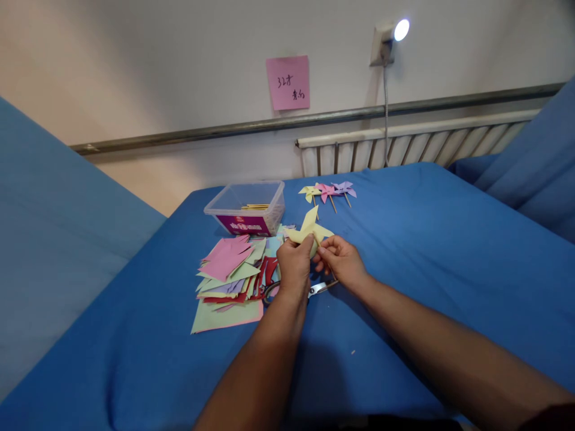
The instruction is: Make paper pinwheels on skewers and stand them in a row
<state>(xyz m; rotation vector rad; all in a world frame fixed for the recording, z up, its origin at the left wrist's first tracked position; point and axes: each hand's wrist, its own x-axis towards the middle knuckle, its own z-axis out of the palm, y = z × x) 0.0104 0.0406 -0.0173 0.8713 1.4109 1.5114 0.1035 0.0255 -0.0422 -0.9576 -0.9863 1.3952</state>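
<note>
A pale yellow paper pinwheel [309, 222] is held up between my two hands, above the blue-covered table. My left hand [294, 261] is closed on it, with the thumb pressed against its middle. From the right, my right hand [345, 261] pinches at its lower right edge with thumb and forefinger. My fingers cover the lower part of the pinwheel, so any small piece there is hidden. Under my hands lies a pair of scissors [318, 288], its blades pointing right and its dark handle partly behind my left wrist.
Left of my hands is a stack of cut coloured paper [229, 263]. Behind it stands a clear plastic box [245, 206] with wooden sticks [255, 207]. Finished yellow, pink [327, 190] and purple pinwheels lie at the back. A radiator [404, 143] runs along the wall.
</note>
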